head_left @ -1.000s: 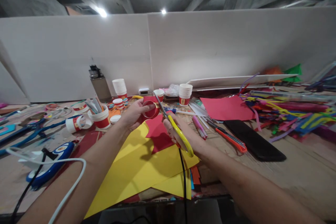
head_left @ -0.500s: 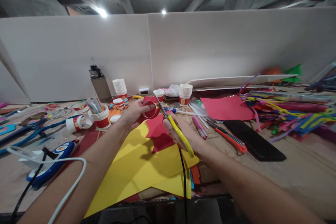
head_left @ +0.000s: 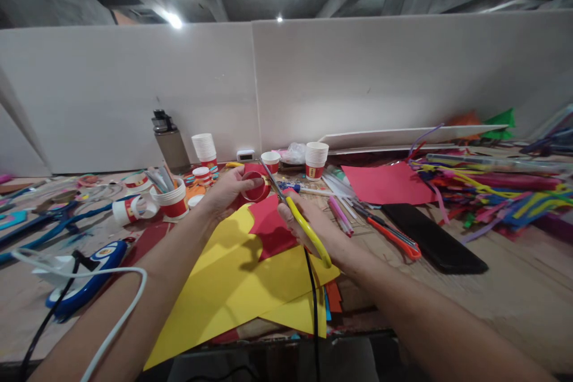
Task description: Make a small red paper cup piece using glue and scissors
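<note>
My left hand [head_left: 227, 194] grips a small red ring-shaped piece [head_left: 256, 187], its thumb inside the rim. Closed round the handles of yellow scissors [head_left: 308, 231] is my right hand [head_left: 304, 218]. The scissor blades point up and left and lie against the right side of the red piece; whether they cut into it cannot be made out. Below both hands, a jagged sheet of red paper [head_left: 274, 233] rests on large yellow sheets [head_left: 215, 292].
An orange cutter [head_left: 394, 237] and black phone [head_left: 434, 239] lie right. Stacked paper cups [head_left: 316, 161] stand behind, pens in a cup [head_left: 172, 200] left. A white cable [head_left: 134, 295] crosses my left forearm; colourful strips [head_left: 505, 197] pile at far right.
</note>
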Motion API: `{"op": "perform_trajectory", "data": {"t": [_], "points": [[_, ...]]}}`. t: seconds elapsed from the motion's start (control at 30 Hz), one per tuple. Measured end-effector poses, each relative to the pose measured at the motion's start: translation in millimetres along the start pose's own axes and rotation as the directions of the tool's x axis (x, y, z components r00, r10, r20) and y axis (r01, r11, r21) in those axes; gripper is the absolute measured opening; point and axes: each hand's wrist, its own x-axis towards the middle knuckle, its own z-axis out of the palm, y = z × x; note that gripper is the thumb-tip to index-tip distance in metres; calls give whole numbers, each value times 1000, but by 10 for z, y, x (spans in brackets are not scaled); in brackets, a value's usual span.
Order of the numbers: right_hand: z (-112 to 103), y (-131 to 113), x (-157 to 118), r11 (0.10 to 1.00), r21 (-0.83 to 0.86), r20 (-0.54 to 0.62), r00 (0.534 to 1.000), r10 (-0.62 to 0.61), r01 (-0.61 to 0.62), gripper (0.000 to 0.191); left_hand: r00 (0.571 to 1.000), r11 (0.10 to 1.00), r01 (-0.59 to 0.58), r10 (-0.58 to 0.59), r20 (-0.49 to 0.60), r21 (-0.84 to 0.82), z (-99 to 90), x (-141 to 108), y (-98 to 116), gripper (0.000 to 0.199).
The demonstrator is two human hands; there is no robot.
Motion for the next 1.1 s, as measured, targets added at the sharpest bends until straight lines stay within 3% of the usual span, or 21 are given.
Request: {"op": "perform_trajectory", "data": {"t": [0.3, 0.77, 0.97, 1.1], "points": [[-25, -1, -4, 997, -40, 37, 997, -64, 66, 26, 999, 999, 6, -8, 40, 44, -45, -5, 28, 38], [-51, -35, 0, 998, -30, 63, 997, -50, 52, 21, 998, 994, 40, -45, 48, 103, -106, -9, 60, 34], [-6, 8, 9, 999, -16, 22, 999, -35, 35, 25, 999, 992, 33, -34, 11, 121, -65, -9, 47, 33], [9, 71, 51, 998, 62, -82, 997, -15, 20, 28, 992, 998, 8, 0, -125, 58, -13, 7, -8, 33]]}}
